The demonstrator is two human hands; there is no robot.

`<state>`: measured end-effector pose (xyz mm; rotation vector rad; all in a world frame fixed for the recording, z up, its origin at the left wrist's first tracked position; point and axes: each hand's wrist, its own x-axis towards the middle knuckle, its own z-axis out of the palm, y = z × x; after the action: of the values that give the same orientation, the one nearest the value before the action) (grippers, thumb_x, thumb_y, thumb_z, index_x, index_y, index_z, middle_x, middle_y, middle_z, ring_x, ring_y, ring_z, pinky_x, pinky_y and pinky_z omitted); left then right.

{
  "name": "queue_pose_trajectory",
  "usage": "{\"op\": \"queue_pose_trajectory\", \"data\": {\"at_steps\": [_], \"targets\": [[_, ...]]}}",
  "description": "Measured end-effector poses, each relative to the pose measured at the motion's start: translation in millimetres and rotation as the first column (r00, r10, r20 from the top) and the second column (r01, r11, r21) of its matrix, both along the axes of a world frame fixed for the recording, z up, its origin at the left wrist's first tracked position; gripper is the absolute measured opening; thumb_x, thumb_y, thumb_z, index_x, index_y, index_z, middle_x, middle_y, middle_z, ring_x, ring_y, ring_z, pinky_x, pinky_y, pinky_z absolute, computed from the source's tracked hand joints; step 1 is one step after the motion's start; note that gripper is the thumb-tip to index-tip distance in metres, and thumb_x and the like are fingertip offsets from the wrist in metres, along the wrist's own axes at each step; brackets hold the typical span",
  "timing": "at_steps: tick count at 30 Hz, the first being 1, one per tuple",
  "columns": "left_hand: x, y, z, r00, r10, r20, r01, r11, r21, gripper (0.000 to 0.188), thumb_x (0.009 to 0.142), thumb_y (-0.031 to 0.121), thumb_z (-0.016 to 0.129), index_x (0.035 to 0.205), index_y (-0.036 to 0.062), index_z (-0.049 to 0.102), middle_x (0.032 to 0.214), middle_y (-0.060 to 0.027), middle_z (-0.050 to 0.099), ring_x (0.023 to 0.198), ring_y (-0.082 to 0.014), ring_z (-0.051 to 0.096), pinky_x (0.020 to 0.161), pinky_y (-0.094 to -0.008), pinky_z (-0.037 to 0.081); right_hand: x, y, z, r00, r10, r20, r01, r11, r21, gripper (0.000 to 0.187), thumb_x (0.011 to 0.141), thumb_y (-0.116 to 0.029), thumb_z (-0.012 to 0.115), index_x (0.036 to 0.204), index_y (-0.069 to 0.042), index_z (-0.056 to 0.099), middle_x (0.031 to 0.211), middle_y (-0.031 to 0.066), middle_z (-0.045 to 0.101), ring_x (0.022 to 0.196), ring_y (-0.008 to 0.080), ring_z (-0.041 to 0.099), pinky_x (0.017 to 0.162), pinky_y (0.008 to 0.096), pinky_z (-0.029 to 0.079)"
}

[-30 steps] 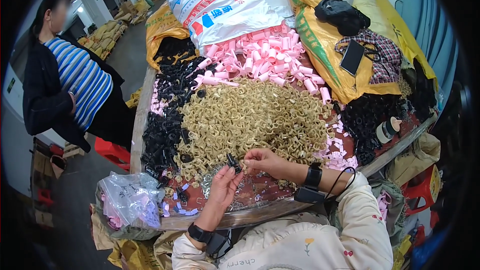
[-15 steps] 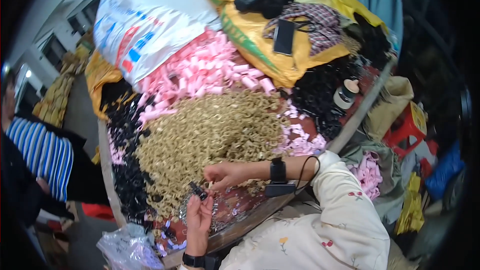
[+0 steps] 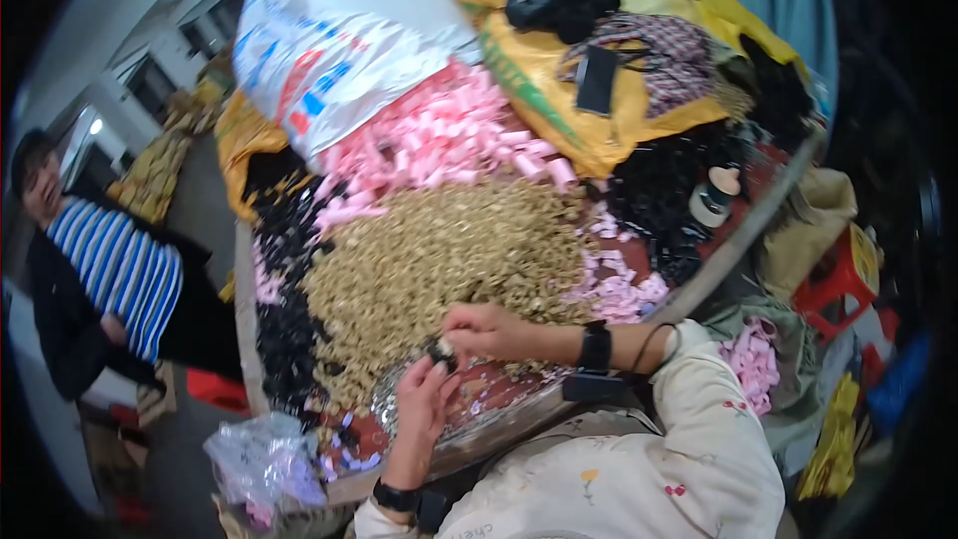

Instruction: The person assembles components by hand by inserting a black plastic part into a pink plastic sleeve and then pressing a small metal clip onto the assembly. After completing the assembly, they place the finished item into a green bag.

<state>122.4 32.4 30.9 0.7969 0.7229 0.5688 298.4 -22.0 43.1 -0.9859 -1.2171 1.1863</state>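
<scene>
My left hand (image 3: 421, 397) is closed, its fingertips gripping a small black plastic piece (image 3: 441, 353) over the near edge of the pile. From the right, my right hand (image 3: 483, 330) meets it, fingers pinched against the black piece. What the right fingers hold is mostly hidden; a pale speck shows between the hands. Just beyond them spreads a large heap of small tan ring-like parts (image 3: 429, 250). Under the left hand lie small shiny metal bits (image 3: 385, 401) on the reddish tabletop (image 3: 489, 394).
Pink tubes (image 3: 439, 140) spill from a white sack (image 3: 319, 70) at the back. Black parts (image 3: 284, 309) lie left and right of the tan heap. A phone (image 3: 597, 80) rests on a yellow sack, a jar (image 3: 714, 198) stands right. A person in stripes (image 3: 115, 269) stands at left.
The view has shifted, so the table sits further right and the person at left shows more. My hands have come closer together around the black piece.
</scene>
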Motion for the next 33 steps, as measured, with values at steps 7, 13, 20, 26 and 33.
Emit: {"op": "queue_pose_trajectory", "data": {"at_steps": [7, 13, 20, 26, 33], "targets": [[3.3, 18.4, 8.9, 0.981, -0.171, 0.093, 0.182, 0.976, -0.12, 0.02, 0.084, 0.007, 0.047, 0.101, -0.0036, 0.049, 0.093, -0.0128, 0.058, 0.085, -0.0248, 0.06, 0.069, -0.026, 0.053, 23.5, 18.3, 17.6, 0.926, -0.117, 0.358, -0.051, 0.903, 0.427, 0.01, 0.081, -0.011, 0.053, 0.077, -0.002, 0.052, 0.08, 0.0071, 0.049, 0.072, 0.0156, 0.05, 0.063, 0.0264, 0.04], [2.5, 25.5, 5.4, 0.946, -0.18, 0.269, 0.23, 0.959, -0.167, 0.021, 0.085, 0.009, 0.046, 0.101, -0.0039, 0.049, 0.092, -0.0133, 0.059, 0.086, -0.026, 0.06, 0.071, -0.0267, 0.053, 18.6, 29.7, 22.0, 0.846, -0.151, 0.511, -0.151, 0.852, 0.501, 0.011, 0.078, -0.012, 0.056, 0.077, -0.002, 0.052, 0.091, 0.0094, 0.046, 0.079, 0.019, 0.047, 0.069, 0.0289, 0.038], [7.5, 22.4, 5.1, 0.973, -0.148, 0.177, 0.176, 0.973, -0.151, 0.02, 0.084, 0.008, 0.047, 0.1, -0.0039, 0.05, 0.088, -0.012, 0.059, 0.081, -0.0242, 0.061, 0.067, -0.0263, 0.053, 9.2, 23.6, 11.9, 0.853, -0.234, 0.467, 0.118, 0.958, 0.263, 0.015, 0.078, -0.016, 0.058, 0.076, -0.003, 0.052, 0.09, 0.0079, 0.045, 0.076, 0.0191, 0.047, 0.068, 0.0285, 0.038], [16.1, 50.5, 15.7, 0.947, -0.143, -0.289, 0.242, 0.908, 0.343, 0.02, 0.08, 0.007, 0.053, 0.098, -0.0026, 0.051, 0.081, -0.0089, 0.059, 0.074, -0.019, 0.061, 0.062, -0.0233, 0.051, 76.0, 35.1, 11.2, 0.769, -0.081, 0.634, 0.067, 0.997, 0.046, 0.023, 0.073, -0.025, 0.061, 0.077, -0.003, 0.052, 0.076, 0.0101, 0.049, 0.068, 0.0227, 0.05, 0.063, 0.0346, 0.041], [41.5, 107.4, 3.5, 0.906, -0.02, -0.422, 0.265, 0.806, 0.53, 0.02, 0.077, 0.007, 0.057, 0.095, -0.0004, 0.053, 0.076, -0.0051, 0.059, 0.067, -0.0157, 0.06, 0.057, -0.0219, 0.049, 233.9, 40.7, -34.9, -0.126, -0.429, 0.894, 0.7, 0.6, 0.387, 0.018, 0.07, -0.023, 0.057, 0.073, -0.006, 0.053, 0.076, 0.0149, 0.055, 0.073, 0.0327, 0.053, 0.064, 0.0411, 0.042]]}}
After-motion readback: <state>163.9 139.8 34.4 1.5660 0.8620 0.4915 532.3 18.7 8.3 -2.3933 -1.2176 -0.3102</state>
